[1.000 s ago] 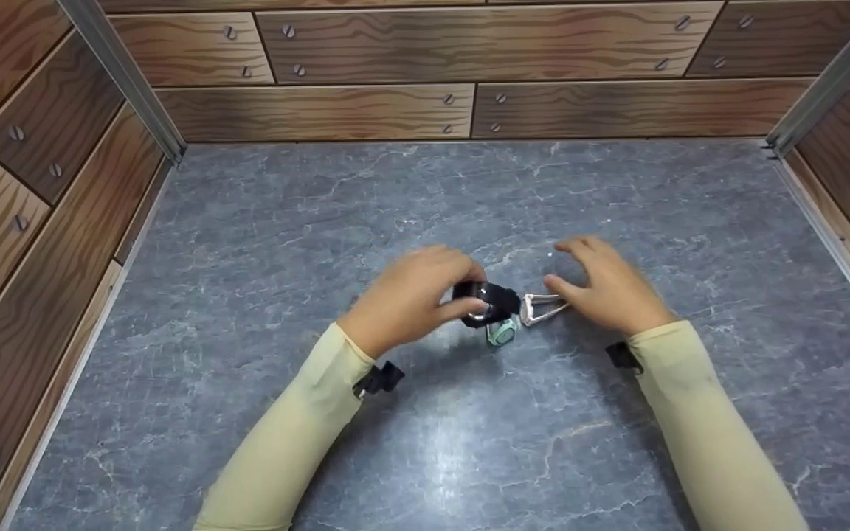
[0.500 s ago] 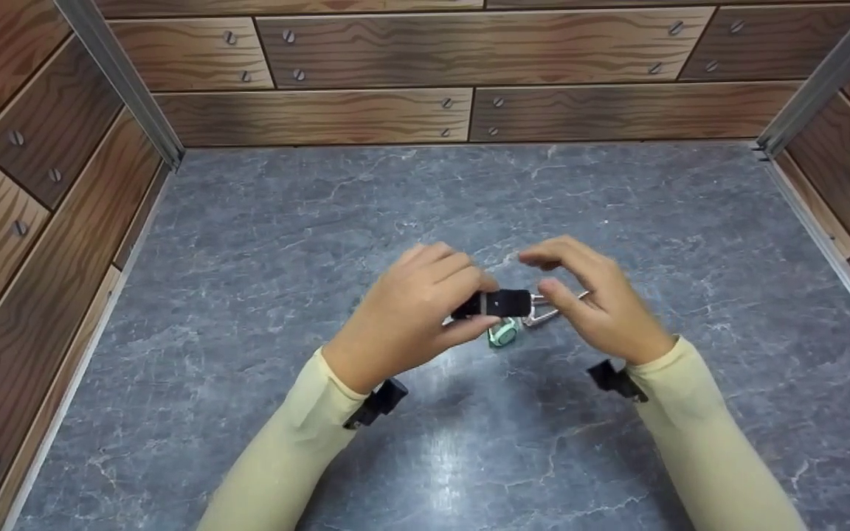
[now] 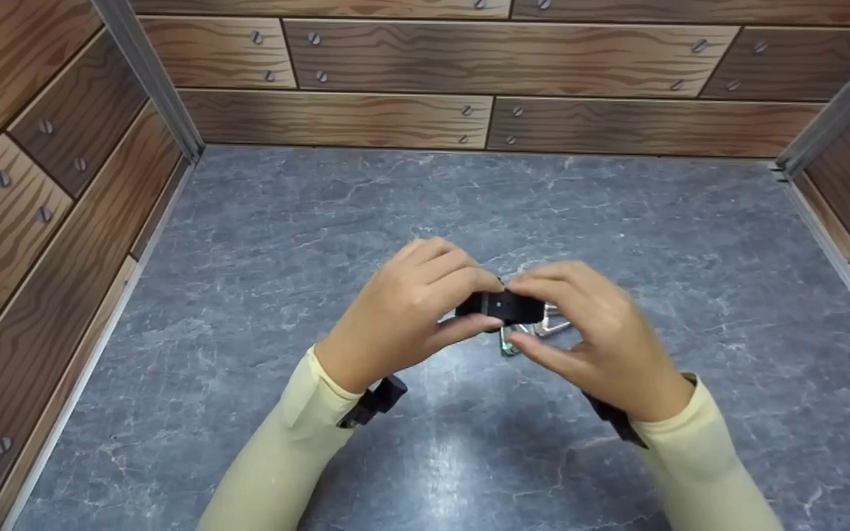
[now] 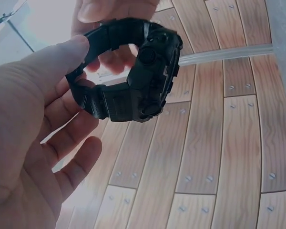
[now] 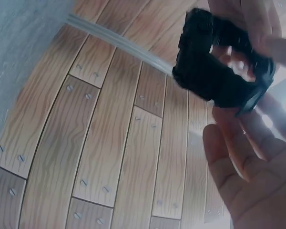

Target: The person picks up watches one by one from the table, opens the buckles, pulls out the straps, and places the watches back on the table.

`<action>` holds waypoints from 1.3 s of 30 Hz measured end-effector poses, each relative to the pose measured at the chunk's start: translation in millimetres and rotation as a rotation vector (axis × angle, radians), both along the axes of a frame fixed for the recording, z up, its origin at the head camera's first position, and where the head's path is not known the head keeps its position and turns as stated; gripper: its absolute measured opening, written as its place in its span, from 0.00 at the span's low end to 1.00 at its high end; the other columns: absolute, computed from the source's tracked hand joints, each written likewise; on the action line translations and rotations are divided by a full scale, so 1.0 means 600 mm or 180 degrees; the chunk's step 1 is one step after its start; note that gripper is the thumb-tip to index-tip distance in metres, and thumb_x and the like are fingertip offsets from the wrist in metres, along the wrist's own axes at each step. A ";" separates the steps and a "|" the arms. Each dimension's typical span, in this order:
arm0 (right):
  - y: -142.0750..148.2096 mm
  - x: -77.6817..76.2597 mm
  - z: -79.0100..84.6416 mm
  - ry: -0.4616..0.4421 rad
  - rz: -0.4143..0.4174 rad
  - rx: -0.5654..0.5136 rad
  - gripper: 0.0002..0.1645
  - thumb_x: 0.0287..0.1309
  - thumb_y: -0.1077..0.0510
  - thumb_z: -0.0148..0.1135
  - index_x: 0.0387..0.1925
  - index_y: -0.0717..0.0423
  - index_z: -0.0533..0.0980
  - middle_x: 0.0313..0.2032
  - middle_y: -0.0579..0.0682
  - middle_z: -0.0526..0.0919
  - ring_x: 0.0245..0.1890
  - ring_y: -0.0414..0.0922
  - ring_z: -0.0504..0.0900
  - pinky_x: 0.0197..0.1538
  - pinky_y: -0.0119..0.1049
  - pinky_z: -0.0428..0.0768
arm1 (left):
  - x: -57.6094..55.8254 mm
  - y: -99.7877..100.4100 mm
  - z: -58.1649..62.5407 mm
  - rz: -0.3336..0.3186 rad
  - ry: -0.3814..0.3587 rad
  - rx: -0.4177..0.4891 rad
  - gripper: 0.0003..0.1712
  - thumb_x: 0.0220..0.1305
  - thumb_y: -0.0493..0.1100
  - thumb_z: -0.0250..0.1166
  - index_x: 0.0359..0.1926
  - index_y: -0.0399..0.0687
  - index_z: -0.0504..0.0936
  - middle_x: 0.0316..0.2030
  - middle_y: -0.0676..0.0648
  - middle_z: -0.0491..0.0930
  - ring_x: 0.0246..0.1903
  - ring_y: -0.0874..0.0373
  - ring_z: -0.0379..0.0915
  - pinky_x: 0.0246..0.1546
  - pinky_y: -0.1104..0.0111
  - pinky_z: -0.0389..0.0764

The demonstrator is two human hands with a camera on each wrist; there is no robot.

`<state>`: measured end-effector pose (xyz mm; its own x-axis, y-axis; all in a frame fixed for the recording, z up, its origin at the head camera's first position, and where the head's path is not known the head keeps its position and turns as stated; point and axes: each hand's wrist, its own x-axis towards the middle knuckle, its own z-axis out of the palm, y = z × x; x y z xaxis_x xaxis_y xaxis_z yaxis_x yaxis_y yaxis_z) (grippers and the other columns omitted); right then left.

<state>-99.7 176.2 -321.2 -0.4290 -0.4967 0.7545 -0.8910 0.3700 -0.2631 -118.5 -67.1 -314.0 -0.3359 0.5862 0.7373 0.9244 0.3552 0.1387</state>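
Observation:
A black wristwatch (image 3: 517, 306) with a chunky case is held up between both hands, its strap forming a loop. My left hand (image 3: 425, 306) pinches the strap, thumb on the near side and fingers on the far side. In the left wrist view the left thumb (image 4: 78, 47) presses on the strap beside the open loop. From the other side, my right hand (image 3: 598, 328) has its fingers and thumb around the watch's right part. Behind the hands, partly hidden, lie a small green watch-like thing (image 3: 509, 348) and a pale pinkish loop-shaped thing (image 3: 554, 322).
The grey marbled tabletop (image 3: 307, 221) spreads out around the hands. Wood-patterned panels (image 3: 395, 59) wall it at the back and both sides, with metal posts (image 3: 167, 96) at the corners. A small black camera (image 3: 377, 402) sits on the left wrist.
The left hand has turned the black wristwatch so its strap faces the head camera. The right hand has come in from the right and taken hold of the watch's right part.

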 end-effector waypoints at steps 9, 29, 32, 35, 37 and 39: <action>0.022 0.002 0.005 0.0042 -0.0232 0.0266 0.18 0.72 0.47 0.63 0.45 0.59 0.84 0.41 0.50 0.86 0.39 0.46 0.83 0.46 0.29 0.81 | 0.001 0.012 -0.001 -0.0007 -0.0015 -0.0134 0.12 0.71 0.50 0.68 0.46 0.47 0.85 0.40 0.52 0.84 0.42 0.56 0.76 0.44 0.66 0.76; 0.026 -0.006 0.000 -0.0221 -0.0428 0.0473 0.14 0.70 0.49 0.66 0.45 0.55 0.85 0.40 0.47 0.87 0.38 0.44 0.84 0.43 0.35 0.81 | -0.008 0.013 0.000 0.0190 -0.0319 -0.0451 0.13 0.72 0.52 0.68 0.47 0.49 0.86 0.39 0.54 0.84 0.37 0.59 0.75 0.39 0.67 0.76; 0.027 -0.007 -0.001 -0.0227 -0.0435 0.0454 0.15 0.71 0.48 0.65 0.45 0.55 0.85 0.40 0.48 0.87 0.38 0.44 0.83 0.43 0.33 0.80 | -0.010 0.015 -0.001 0.0220 -0.0355 -0.0437 0.13 0.71 0.52 0.68 0.47 0.50 0.86 0.39 0.54 0.84 0.37 0.59 0.75 0.39 0.67 0.75; 0.028 -0.010 -0.003 -0.0219 -0.0478 0.0460 0.14 0.70 0.49 0.66 0.45 0.56 0.85 0.40 0.49 0.87 0.38 0.45 0.83 0.42 0.34 0.80 | -0.012 0.017 -0.004 0.0252 -0.0383 -0.0435 0.13 0.71 0.52 0.69 0.47 0.49 0.86 0.40 0.54 0.84 0.37 0.59 0.74 0.39 0.68 0.75; 0.028 -0.013 -0.005 -0.0210 -0.0512 0.0460 0.14 0.69 0.50 0.67 0.45 0.56 0.84 0.40 0.49 0.87 0.38 0.45 0.83 0.42 0.35 0.80 | -0.014 0.018 -0.005 0.0285 -0.0386 -0.0440 0.13 0.71 0.51 0.69 0.48 0.49 0.86 0.40 0.54 0.84 0.37 0.59 0.75 0.39 0.68 0.76; 0.028 -0.017 -0.008 -0.0202 -0.0545 0.0448 0.13 0.68 0.52 0.68 0.45 0.57 0.84 0.40 0.50 0.87 0.38 0.46 0.83 0.42 0.36 0.80 | -0.017 0.020 -0.008 0.0319 -0.0390 -0.0445 0.14 0.71 0.51 0.69 0.49 0.48 0.86 0.41 0.53 0.85 0.37 0.59 0.75 0.40 0.68 0.77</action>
